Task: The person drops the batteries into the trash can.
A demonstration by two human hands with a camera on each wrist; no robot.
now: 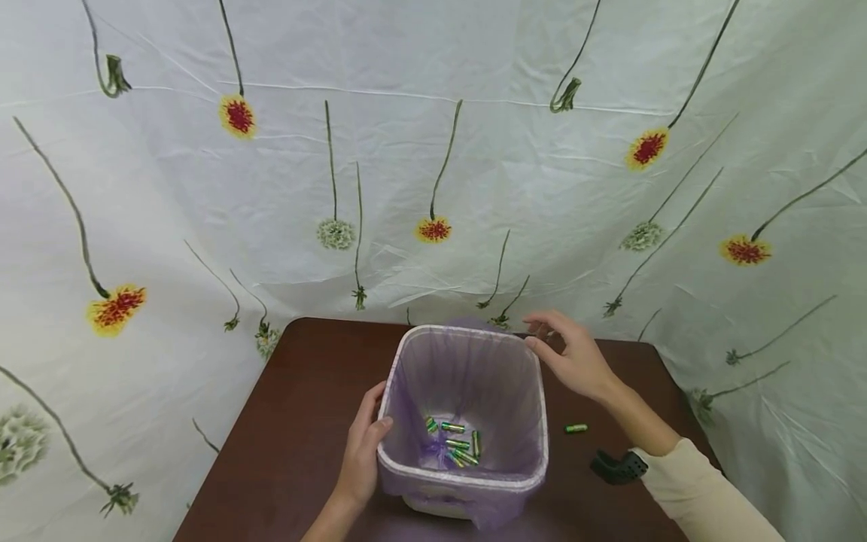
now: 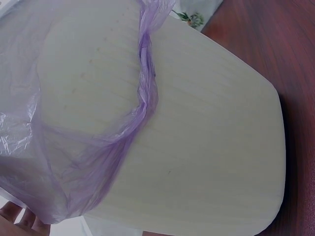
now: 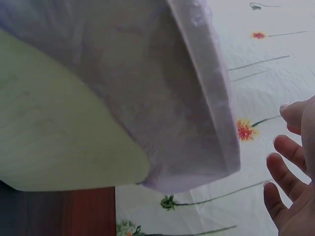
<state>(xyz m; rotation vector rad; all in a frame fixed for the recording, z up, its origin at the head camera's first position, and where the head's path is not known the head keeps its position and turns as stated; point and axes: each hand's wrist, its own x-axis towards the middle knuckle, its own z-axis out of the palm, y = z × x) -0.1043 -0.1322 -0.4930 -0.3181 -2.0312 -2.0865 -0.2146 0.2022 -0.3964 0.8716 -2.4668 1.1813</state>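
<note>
A pale waste bin (image 1: 433,508) lined with a thin purple plastic bag (image 1: 497,503) stands on the table. The bag folds over the bin's rim and hangs down outside. Several green-and-gold batteries (image 1: 457,444) lie at the bottom, inside the bag. My left hand (image 1: 362,452) rests against the bin's left side, its thumb at the rim; only some of its fingers (image 2: 32,221) show in the left wrist view, by the bag's edge. At the far right corner, my right hand (image 1: 572,357) hovers by the rim with fingers loosely bent and spread. The right wrist view shows it apart from the bag, holding nothing.
One more battery (image 1: 576,428) lies on the dark brown table (image 1: 311,399), right of the bin. A black camera mount (image 1: 618,467) sits at my right wrist. Flower-printed white cloth (image 1: 400,165) hangs behind the table and along both sides.
</note>
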